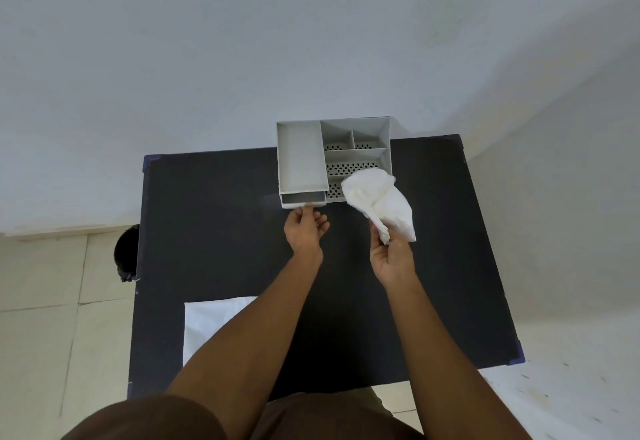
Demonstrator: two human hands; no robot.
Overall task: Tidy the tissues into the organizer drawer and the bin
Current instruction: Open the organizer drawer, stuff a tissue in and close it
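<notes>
- The grey organizer stood at the far edge of the dark table, just right of the middle of that edge.
- Its drawer, low on the organizer's left front, sat pulled out a little way, a narrow slot open toward the person.
- The left hand was at the drawer front, fingers loosely curled and apparently touching its lip; whether they actually gripped it, I could not tell.
- The right hand pinched a crumpled white tissue by its near end, the loose bulk fanning up over the organizer's front right corner.
- The drawer opening lay to the left of the tissue and slightly lower, so the right hand probably had to carry it leftward once the gap was wide enough.
- A flat white tissue lay at the table's near left edge.
- A dark bin stood on the floor beside the table's left edge.
</notes>
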